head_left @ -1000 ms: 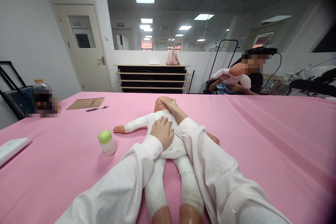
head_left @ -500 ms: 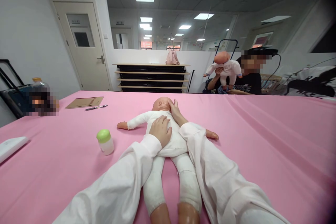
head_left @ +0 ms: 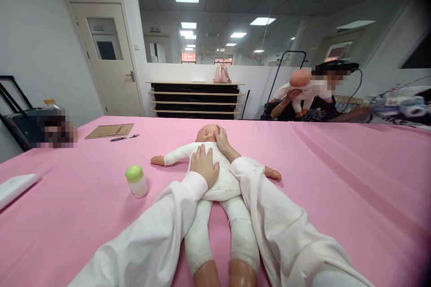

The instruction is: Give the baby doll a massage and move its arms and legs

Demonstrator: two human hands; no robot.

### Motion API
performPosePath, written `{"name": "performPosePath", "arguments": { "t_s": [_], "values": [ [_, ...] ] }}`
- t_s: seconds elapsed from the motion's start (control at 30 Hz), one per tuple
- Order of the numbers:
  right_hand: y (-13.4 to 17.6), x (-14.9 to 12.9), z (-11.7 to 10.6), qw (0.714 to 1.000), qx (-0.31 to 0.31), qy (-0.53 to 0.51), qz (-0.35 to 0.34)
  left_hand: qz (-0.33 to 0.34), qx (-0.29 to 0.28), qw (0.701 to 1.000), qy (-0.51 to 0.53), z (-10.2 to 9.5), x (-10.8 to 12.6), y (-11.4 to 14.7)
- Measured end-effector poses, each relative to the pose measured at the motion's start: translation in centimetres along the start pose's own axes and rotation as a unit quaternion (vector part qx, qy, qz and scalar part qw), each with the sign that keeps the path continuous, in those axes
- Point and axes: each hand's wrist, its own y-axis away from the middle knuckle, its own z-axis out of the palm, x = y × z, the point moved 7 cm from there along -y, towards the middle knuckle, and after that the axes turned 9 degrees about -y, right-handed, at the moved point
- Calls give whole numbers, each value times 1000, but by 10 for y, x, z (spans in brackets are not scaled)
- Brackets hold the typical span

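Observation:
A baby doll [head_left: 224,186] with a white cloth body lies on the pink-covered table [head_left: 101,228], its arms spread and its legs toward me. My left hand [head_left: 205,167] rests flat on the doll's chest, fingers spread. Against the right side of the doll's head [head_left: 204,133] lies my right hand [head_left: 224,143], with its fingers stretched along the cheek. Part of the head is hidden behind that hand. To the left of the doll stands a small jar with a green lid [head_left: 136,181].
A brown notebook [head_left: 109,131] and a pen [head_left: 124,137] lie at the far left, and a white object [head_left: 16,188] at the left edge. Behind the table a person [head_left: 316,107] holds another doll [head_left: 301,85]. Black-fronted shelves [head_left: 195,97] stand by the wall.
The fingers of my left hand have spread wider on the chest. My right hand's fingers now lie closer over the head. The other person has moved their doll right and stretched an arm out sideways.

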Motion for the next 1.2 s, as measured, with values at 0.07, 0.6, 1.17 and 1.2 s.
{"name": "performPosePath", "arguments": {
  "t_s": [0.07,0.6,1.17,1.2],
  "values": [
    [2,-2,-2,1000,9,9,4,3,0,1000,3,0,0,0],
    [9,-5,-1,1000,-9,-1,29,13,14,1000,19,-1,1,0],
    [57,-49,-29,998,-46,34,-1,-30,116,983,139,-26,-35,8],
    [71,-59,-32,996,-77,24,-30,-21,120,982,147,-27,-39,15]
  ]
}}
